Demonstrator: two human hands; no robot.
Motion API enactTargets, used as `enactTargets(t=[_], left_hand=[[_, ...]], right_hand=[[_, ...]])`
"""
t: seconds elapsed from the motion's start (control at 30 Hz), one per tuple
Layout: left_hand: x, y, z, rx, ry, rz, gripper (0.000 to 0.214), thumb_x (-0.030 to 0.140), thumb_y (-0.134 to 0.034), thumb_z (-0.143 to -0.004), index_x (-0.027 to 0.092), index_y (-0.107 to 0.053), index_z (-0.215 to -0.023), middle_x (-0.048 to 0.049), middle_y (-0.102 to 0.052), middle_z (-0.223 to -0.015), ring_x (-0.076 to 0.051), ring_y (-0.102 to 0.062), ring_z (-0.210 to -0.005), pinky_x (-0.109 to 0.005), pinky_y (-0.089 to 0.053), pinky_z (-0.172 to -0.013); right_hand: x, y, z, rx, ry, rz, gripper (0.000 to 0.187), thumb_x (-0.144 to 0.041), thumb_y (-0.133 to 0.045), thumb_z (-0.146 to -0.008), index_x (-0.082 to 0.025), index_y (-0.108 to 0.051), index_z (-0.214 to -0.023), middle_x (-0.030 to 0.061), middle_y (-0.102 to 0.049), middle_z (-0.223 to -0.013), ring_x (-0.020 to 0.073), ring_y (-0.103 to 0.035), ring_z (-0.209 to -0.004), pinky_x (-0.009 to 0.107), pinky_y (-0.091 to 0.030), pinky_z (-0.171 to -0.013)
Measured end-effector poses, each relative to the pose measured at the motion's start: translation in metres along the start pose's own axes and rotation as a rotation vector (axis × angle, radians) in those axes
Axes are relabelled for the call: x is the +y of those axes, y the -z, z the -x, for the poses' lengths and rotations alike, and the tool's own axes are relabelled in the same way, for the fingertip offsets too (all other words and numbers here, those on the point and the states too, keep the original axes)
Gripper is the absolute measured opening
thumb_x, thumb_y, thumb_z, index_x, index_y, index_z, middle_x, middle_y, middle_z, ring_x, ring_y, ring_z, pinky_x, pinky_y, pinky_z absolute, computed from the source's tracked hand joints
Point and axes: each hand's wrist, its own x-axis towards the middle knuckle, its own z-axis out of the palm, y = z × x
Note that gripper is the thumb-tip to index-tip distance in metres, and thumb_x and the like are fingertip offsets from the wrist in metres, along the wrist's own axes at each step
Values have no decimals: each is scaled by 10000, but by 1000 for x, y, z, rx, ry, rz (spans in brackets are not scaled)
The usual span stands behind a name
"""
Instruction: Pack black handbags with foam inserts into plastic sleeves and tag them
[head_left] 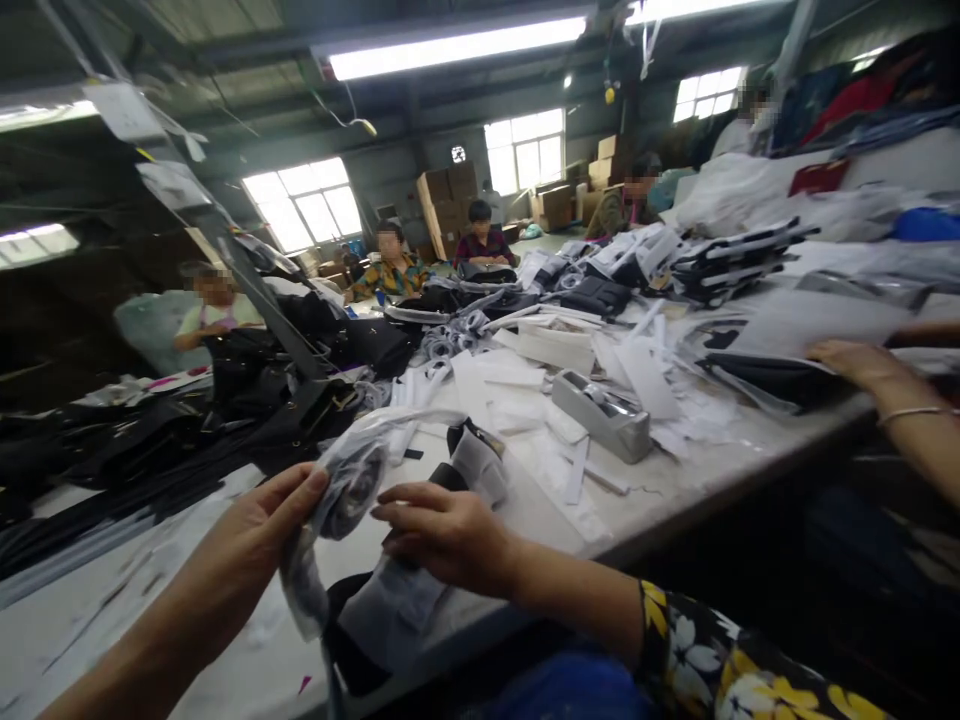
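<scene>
My left hand (274,515) is closed, thumb and fingers pinching a coiled strap (352,495) in clear plastic wrap. A pale wrapped length arches up to the right from this coil, and another part hangs below my hand. Just right of the coil is my right hand (450,535), its fingers loosely curved and apart, fingertips close to the plastic. Under and behind it lies a black bag (356,640) partly covered in white wrapping (401,605). My right hand overlaps this bag, and whether it touches it is hard to make out.
A grey tape dispenser (604,412) stands on the white table (544,480) among paper strips (551,345). Black bags (142,440) pile up at left. At right, a co-worker's hand (855,362) rests by a black bag (772,375). A slanted metal post (259,285) rises at left; several people sit beyond.
</scene>
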Motion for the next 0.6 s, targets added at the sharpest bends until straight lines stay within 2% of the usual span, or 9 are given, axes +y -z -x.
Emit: enactTargets(t=[0.07, 0.13, 0.2, 0.23, 0.27, 0.33, 0.4, 0.53, 0.6], left_hand=[[1, -4, -3, 60, 48, 67, 632, 590, -824, -638, 218, -680, -1129, -9, -756, -878, -175, -674, -716, -249, -558, -642], [5, -7, -9, 137, 70, 143, 719, 573, -892, -516, 213, -691, -1104, 1, -757, -829, -155, -654, -624, -232, -553, -558], [9, -11, -17, 212, 46, 215, 768, 552, -930, -419, 200, -708, -1065, 5, -755, -793, -137, -630, -565, -211, -535, -492], [11, -13, -21, 240, 22, 243, 770, 552, -936, -391, 194, -717, -1037, 11, -749, -769, -125, -618, -542, -196, -523, -466], [12, -15, -25, 265, -9, 269, 755, 556, -938, -372, 190, -724, -998, 26, -735, -723, -108, -596, -511, -177, -504, -439], [13, -20, -31, 298, -72, 307, 715, 566, -937, -350, 185, -727, -917, 61, -683, -613, -74, -537, -441, -142, -456, -384], [11, -25, -32, 306, -104, 317, 693, 578, -931, -362, 193, -723, -900, 68, -673, -594, -70, -532, -426, -137, -458, -380], [-1, -36, -25, 237, -73, 279, 668, 568, -900, -500, 227, -711, -1044, 27, -755, -779, -137, -663, -590, -211, -577, -541], [-6, -40, -21, 199, -57, 276, 628, 559, -878, -559, 224, -703, -1061, 21, -757, -782, -163, -689, -644, -217, -575, -547]], right_hand=[[22, 25, 28, 31, -107, -30, 257, -285, -560, -986, -182, -659, -1199, 81, -701, -1166, 154, -677, -1062, 234, -543, -938], [52, 56, 60, -6, -294, 85, 217, -196, -551, -970, -200, -694, -1133, 65, -720, -1094, 156, -692, -1004, 248, -548, -913], [85, 91, 91, -198, -517, 361, 341, -51, -487, -931, -195, -693, -1161, 75, -713, -1140, 165, -691, -1008, 264, -536, -924], [100, 108, 105, -339, -595, 512, 429, 8, -459, -893, -203, -686, -1189, 77, -707, -1171, 172, -688, -1027, 274, -535, -925], [114, 124, 118, -384, -628, 561, 469, 42, -461, -852, -184, -691, -1193, 104, -703, -1186, 206, -680, -1056, 314, -533, -936], [136, 150, 136, -477, -636, 609, 483, 51, -495, -808, -172, -704, -1181, 132, -690, -1220, 252, -642, -1143, 367, -517, -972], [151, 166, 145, -547, -601, 603, 459, 37, -534, -798, -177, -717, -1161, 136, -686, -1233, 261, -617, -1188, 377, -504, -991], [163, 179, 147, -636, -524, 594, 381, 8, -552, -829, -182, -737, -1102, 118, -714, -1177, 221, -654, -1116, 323, -500, -967], [164, 180, 146, -632, -497, 607, 307, -19, -572, -836, -173, -753, -1029, 118, -733, -1107, 208, -679, -1030, 302, -503, -924]])
